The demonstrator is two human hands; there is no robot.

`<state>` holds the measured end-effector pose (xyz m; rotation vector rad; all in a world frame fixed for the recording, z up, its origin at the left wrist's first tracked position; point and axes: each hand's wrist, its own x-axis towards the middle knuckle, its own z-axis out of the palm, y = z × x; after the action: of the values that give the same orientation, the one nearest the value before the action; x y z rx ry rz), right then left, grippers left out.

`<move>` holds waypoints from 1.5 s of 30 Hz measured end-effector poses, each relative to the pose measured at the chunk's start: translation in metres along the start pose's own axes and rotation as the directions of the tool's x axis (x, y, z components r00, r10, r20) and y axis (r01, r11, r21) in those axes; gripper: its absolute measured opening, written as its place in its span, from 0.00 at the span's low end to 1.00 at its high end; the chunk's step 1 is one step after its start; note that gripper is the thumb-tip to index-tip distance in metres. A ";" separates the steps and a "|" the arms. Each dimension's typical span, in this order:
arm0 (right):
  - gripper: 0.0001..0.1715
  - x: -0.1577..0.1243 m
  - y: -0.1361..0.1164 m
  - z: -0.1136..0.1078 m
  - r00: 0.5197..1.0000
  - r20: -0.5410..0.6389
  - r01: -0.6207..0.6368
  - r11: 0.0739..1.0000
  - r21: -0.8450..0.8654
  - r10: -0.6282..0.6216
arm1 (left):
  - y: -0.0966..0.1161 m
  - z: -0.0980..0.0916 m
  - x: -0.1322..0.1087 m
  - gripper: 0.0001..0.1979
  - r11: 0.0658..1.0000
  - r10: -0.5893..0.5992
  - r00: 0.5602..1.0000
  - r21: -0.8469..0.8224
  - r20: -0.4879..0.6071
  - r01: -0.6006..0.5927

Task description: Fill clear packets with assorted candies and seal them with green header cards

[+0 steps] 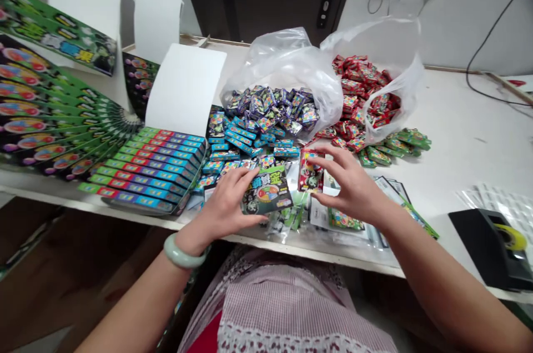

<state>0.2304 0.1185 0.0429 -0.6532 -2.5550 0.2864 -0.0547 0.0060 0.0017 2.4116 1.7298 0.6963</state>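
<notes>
The person's left hand (pixel 227 196) grips a dark green box (pixel 270 192) between thumb and fingers; the right hand (pixel 350 183) pinches a red packet (pixel 311 174) just beside it. Immediately beyond the left grip, blue boxes (pixel 239 139) and purple packets (pixel 270 106) crowd the way. Green packets (pixel 377 156) lie beyond the right hand, flat bagged packs (pixel 320 214) beneath it. A row of upright boxes (pixel 141 170) stands left of both grips; a tape dispenser (pixel 478 242) sits well to their right.
</notes>
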 end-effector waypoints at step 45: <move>0.17 0.074 0.069 0.099 0.935 0.230 -0.215 0.948 -0.234 0.269 | -0.024 -0.021 -0.040 0.45 0.983 -0.175 0.977 0.037 -0.125 0.181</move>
<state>0.1514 0.2073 -0.0343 -1.0804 -2.7777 0.2023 -0.0944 -0.0260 0.0005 2.2487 2.0019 0.7997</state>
